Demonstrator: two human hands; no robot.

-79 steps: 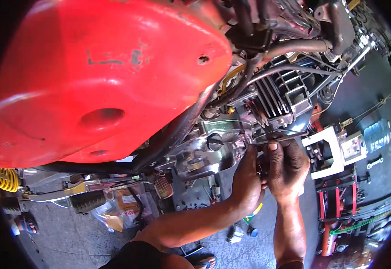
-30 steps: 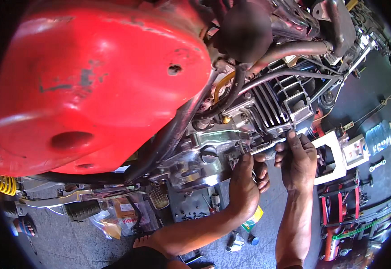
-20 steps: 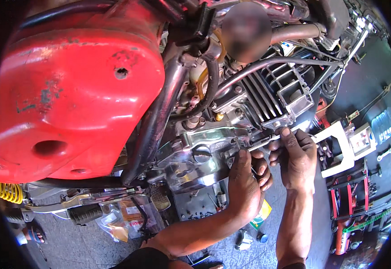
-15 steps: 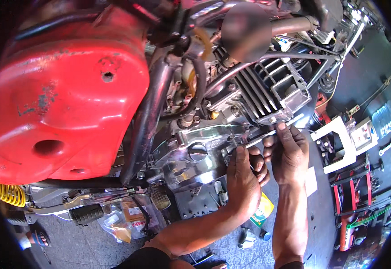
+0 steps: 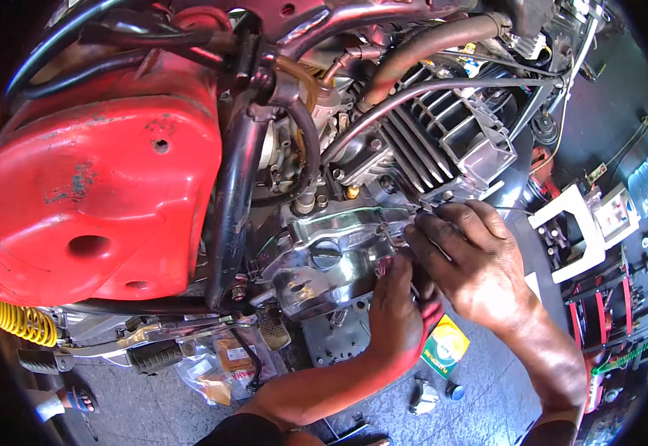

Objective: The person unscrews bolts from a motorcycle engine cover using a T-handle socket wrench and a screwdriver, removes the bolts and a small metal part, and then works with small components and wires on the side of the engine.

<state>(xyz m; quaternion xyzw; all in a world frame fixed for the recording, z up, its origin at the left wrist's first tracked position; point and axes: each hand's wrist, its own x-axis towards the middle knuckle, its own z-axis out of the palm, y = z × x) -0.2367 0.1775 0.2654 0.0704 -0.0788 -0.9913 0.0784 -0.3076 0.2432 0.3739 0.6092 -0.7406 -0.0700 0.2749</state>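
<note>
My right hand [image 5: 480,260] is bent over the right end of the shiny engine side cover [image 5: 327,260], below the finned cylinder [image 5: 420,152]. Its fingers are closed around something they hide. Just below, my left hand [image 5: 398,308] presses thumb and fingers together at the cover's right edge; what is in them cannot be made out. A pale thin rod [image 5: 493,189] shows only at its tip beyond my right knuckles. The cover bears a round slotted cap [image 5: 327,254].
A red body panel [image 5: 108,201] and black frame tube [image 5: 233,215] stand left. Parts bags [image 5: 227,357], a yellow-green packet [image 5: 445,348] and a grey metal part [image 5: 425,398] lie below. A white bracket [image 5: 573,230] and tool rack [image 5: 599,312] stand right. Someone's foot [image 5: 78,400] shows lower left.
My right hand has turned over and moved left onto the cover's end, hiding most of the thin rod. My left hand has moved slightly down and left. The view has shifted a little.
</note>
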